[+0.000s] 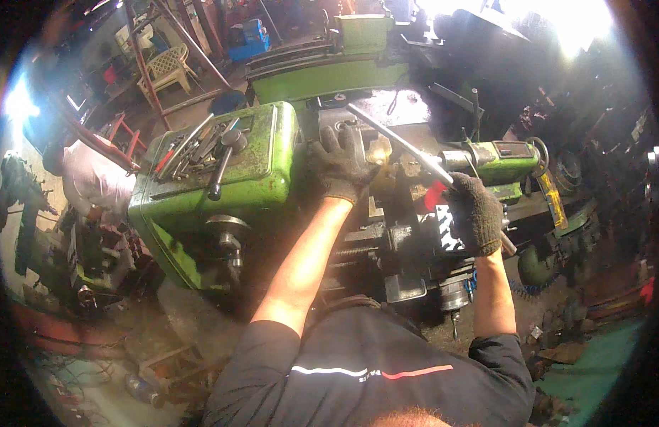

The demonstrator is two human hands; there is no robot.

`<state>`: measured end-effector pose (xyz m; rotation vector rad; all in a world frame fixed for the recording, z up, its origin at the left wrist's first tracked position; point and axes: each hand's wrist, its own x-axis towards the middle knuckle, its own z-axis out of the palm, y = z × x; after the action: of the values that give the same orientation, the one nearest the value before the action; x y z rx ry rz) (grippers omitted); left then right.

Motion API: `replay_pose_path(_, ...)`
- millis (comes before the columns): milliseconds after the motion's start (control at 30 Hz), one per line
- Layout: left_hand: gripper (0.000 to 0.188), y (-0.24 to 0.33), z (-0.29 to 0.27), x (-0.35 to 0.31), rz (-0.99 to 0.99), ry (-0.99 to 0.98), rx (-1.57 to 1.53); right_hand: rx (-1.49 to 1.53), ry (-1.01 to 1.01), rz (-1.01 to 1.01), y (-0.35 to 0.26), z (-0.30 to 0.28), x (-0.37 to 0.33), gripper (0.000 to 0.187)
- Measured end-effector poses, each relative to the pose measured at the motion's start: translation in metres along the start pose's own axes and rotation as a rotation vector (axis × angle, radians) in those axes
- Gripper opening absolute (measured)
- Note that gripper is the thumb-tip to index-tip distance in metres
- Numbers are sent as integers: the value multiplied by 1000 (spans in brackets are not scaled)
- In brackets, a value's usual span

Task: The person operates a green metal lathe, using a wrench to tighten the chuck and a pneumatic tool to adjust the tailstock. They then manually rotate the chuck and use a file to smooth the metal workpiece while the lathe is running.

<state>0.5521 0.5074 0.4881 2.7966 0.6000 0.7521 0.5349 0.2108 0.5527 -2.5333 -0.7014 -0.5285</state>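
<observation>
A long silvery metal bar [400, 144] slants across the lathe, and my right hand [476, 215], in a dark knitted glove, is wrapped round it near its lower end. The bar's far end points up and left, above the chuck area. My left hand [341, 162], gloved the same way, lies with fingers spread over the dark lathe chuck [331, 116] beside the green headstock [265, 181]. Much of the chuck is hidden under that hand. Right of it, a brass-coloured round piece [379, 155] shows, partly covered.
Several hand tools [194, 151] lie on the headstock, next to a black-knobbed lever [222, 167]. The green tailstock [511, 164] with its handwheel stands to the right. Another green machine [329, 75] is behind. At the left, a person [98, 174] bends near other machinery.
</observation>
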Motion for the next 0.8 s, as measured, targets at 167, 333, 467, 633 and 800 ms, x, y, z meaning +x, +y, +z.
replay_pose_path(167,115,-3,-4,-4,-28,-106,39,-31,31,-28,2,11,-3,27)
replay_pose_path(333,113,-5,12,-8,-30,2,124,-56,34,-6,9,16,1,28)
replay_pose_path(467,111,1,-2,-8,-60,-130,130,-43,13,17,20,18,4,29)
replay_pose_path(633,92,2,-1,3,-98,-81,57,5,62,-45,23,25,13,28)
replay_pose_path(800,88,0,1,35,-131,-124,66,-56,-60,23,9,39,32,25)
